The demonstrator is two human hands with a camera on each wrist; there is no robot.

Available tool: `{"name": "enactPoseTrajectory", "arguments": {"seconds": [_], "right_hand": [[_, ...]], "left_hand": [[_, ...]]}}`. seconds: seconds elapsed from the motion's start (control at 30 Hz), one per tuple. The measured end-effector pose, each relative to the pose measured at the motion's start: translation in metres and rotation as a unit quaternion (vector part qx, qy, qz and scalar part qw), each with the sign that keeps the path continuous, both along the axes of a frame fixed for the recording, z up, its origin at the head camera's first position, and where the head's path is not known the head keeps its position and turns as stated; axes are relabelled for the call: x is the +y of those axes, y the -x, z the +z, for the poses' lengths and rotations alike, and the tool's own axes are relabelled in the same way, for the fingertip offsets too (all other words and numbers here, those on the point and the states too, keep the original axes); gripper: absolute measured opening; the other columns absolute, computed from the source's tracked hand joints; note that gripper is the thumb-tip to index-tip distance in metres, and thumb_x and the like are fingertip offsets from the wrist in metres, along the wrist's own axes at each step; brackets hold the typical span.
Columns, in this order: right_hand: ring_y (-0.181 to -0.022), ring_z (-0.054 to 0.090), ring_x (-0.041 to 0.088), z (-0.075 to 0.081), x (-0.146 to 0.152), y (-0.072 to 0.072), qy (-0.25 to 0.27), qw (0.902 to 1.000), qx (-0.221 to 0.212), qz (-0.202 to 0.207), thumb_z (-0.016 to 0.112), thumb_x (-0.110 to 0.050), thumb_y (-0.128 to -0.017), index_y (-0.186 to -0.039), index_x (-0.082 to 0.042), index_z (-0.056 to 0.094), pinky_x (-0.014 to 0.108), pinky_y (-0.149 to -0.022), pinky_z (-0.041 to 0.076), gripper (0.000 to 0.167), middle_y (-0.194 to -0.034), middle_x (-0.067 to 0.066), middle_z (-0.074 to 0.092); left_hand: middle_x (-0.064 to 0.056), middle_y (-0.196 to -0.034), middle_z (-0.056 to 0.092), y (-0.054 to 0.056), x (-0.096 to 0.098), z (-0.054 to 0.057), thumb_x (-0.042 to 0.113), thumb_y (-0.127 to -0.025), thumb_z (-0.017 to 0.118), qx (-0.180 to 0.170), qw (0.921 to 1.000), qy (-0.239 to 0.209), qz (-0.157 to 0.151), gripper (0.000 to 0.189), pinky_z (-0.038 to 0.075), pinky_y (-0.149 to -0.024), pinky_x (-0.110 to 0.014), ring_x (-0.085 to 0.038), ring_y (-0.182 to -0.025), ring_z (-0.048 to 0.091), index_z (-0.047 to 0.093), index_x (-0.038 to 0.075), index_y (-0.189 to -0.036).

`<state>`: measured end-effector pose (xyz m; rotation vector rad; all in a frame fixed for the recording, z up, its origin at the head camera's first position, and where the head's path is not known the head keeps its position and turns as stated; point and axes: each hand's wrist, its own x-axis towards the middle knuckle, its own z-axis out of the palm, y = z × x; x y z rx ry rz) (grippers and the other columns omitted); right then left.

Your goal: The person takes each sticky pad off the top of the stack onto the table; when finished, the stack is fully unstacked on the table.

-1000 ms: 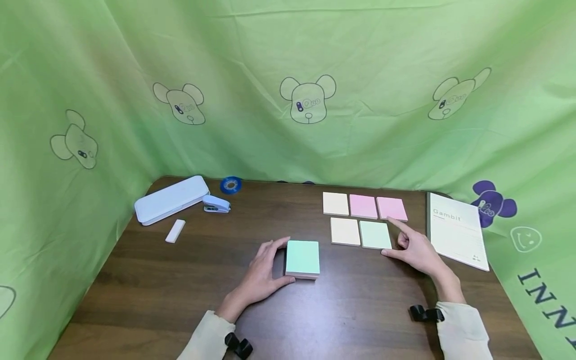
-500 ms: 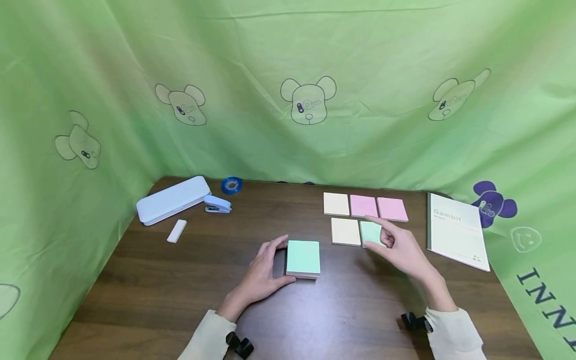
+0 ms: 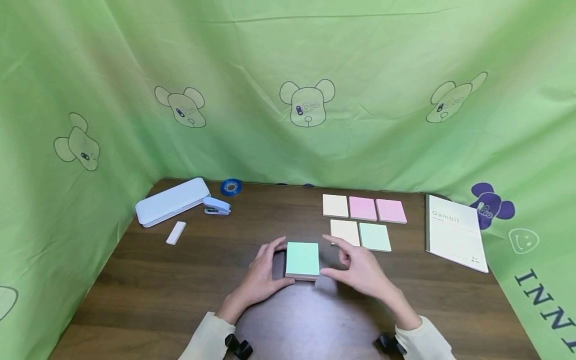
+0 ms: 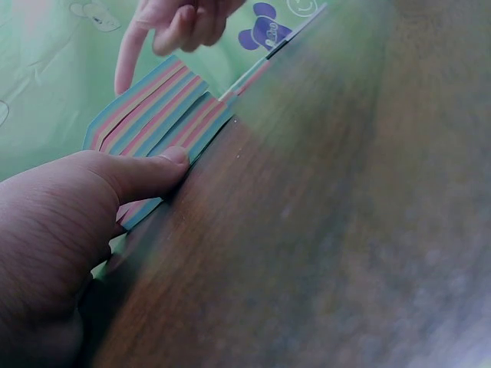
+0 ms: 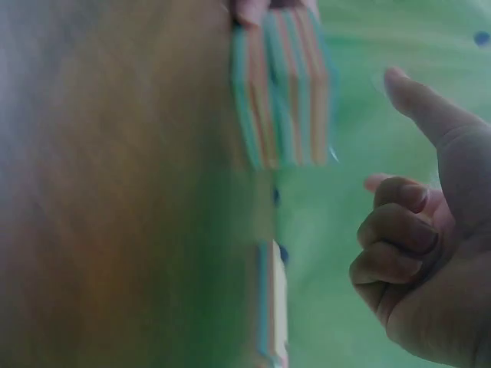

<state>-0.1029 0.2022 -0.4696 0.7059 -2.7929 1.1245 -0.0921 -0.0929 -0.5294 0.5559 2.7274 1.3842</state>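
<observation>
A thick stack of sticky note pads (image 3: 303, 258), mint green on top, stands in the middle of the table. Striped layers of blue-green, pink and yellow show along its side in the left wrist view. My left hand (image 3: 261, 275) steadies it, with the thumb (image 4: 165, 169) on its near side and the fingers round its far left corner. Just right of the stack, my right hand (image 3: 360, 270) hovers with nothing in it. Its thumb and index finger are spread apart, and the other fingers (image 5: 395, 238) are curled in.
Behind on the right lie two rows of pads: cream (image 3: 335, 205), pink (image 3: 362, 208) and mint (image 3: 375, 237). A notebook (image 3: 456, 232) is at far right. To the left are a pale blue case (image 3: 172, 201), stapler (image 3: 217, 205), eraser (image 3: 176, 233) and blue tape roll (image 3: 231, 187).
My right hand has moved left and toward me, from the mint pad in the rows to beside the stack. The left hand and the stack stay in place.
</observation>
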Motion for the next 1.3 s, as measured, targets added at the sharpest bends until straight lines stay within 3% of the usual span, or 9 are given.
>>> {"name": "enactPoseTrajectory", "arguments": {"seconds": [0.13, 0.23, 0.5, 0.77, 0.97, 1.17, 1.3], "right_hand": [[-0.063, 0.034, -0.003, -0.009, -0.017, -0.006, -0.025, 0.9994, -0.022, -0.012, 0.099, -0.048, -0.081, -0.159, -0.011, 0.059, 0.024, -0.061, 0.035, 0.096, -0.071, -0.012, 0.046], [-0.062, 0.033, -0.003, -0.014, -0.028, -0.008, -0.026, 0.9991, -0.028, -0.019, 0.101, -0.048, -0.078, -0.162, -0.011, 0.056, 0.024, -0.060, 0.034, 0.102, -0.071, -0.013, 0.045], [-0.059, 0.037, -0.002, -0.016, -0.041, -0.011, -0.037, 0.9980, -0.043, -0.029, 0.100, -0.040, -0.082, -0.159, -0.012, 0.057, 0.024, -0.056, 0.034, 0.093, -0.069, -0.012, 0.049], [-0.058, 0.037, 0.001, -0.005, -0.030, -0.007, -0.079, 0.9944, -0.059, -0.039, 0.101, -0.038, -0.080, -0.153, -0.015, 0.062, 0.026, -0.054, 0.033, 0.086, -0.068, -0.013, 0.048], [-0.059, 0.037, 0.003, 0.004, -0.022, -0.005, -0.103, 0.9913, -0.074, -0.038, 0.103, -0.033, -0.077, -0.149, -0.014, 0.064, 0.027, -0.055, 0.033, 0.084, -0.066, -0.013, 0.048], [-0.073, 0.052, 0.007, 0.008, -0.008, 0.001, -0.082, 0.9929, -0.079, -0.035, 0.105, -0.032, -0.073, -0.142, -0.012, 0.066, 0.032, -0.066, 0.045, 0.082, -0.075, -0.016, 0.064], [-0.069, 0.046, 0.003, 0.012, 0.010, 0.010, -0.040, 0.9940, -0.099, -0.022, 0.104, -0.028, -0.075, -0.142, -0.010, 0.064, 0.028, -0.066, 0.041, 0.080, -0.071, -0.016, 0.059]], "left_hand": [[-0.010, -0.157, 0.061, -0.001, -0.001, -0.001, 0.023, -0.088, 0.098, -0.003, 1.0000, 0.004, -0.002, 0.104, 0.043, -0.117, -0.064, -0.033, -0.148, 0.047, 0.034, 0.015, -0.169], [-0.010, -0.157, 0.060, 0.000, -0.001, -0.001, 0.022, -0.088, 0.098, -0.003, 1.0000, 0.005, -0.004, 0.103, 0.043, -0.118, -0.063, -0.033, -0.148, 0.047, 0.035, 0.014, -0.169], [-0.010, -0.158, 0.060, 0.002, -0.002, 0.001, 0.022, -0.088, 0.098, -0.005, 0.9999, 0.007, -0.008, 0.104, 0.042, -0.119, -0.063, -0.033, -0.149, 0.046, 0.034, 0.015, -0.169], [-0.007, -0.159, 0.058, 0.001, -0.001, 0.001, 0.022, -0.088, 0.098, -0.023, 0.9997, 0.001, -0.004, 0.103, 0.040, -0.122, -0.062, -0.031, -0.150, 0.044, 0.035, 0.017, -0.169], [-0.004, -0.160, 0.059, 0.001, -0.002, 0.001, 0.022, -0.088, 0.098, -0.001, 0.9999, 0.011, -0.012, 0.096, 0.038, -0.123, -0.065, -0.034, -0.153, 0.042, 0.043, 0.019, -0.167], [-0.005, -0.160, 0.059, 0.000, -0.002, 0.003, 0.020, -0.088, 0.097, 0.001, 0.9998, 0.013, -0.013, 0.092, 0.037, -0.124, -0.067, -0.037, -0.155, 0.041, 0.047, 0.015, -0.165], [-0.006, -0.160, 0.059, 0.000, -0.002, 0.003, 0.020, -0.088, 0.097, 0.001, 0.9998, 0.013, -0.013, 0.092, 0.037, -0.123, -0.068, -0.038, -0.156, 0.041, 0.047, 0.015, -0.165]]}}
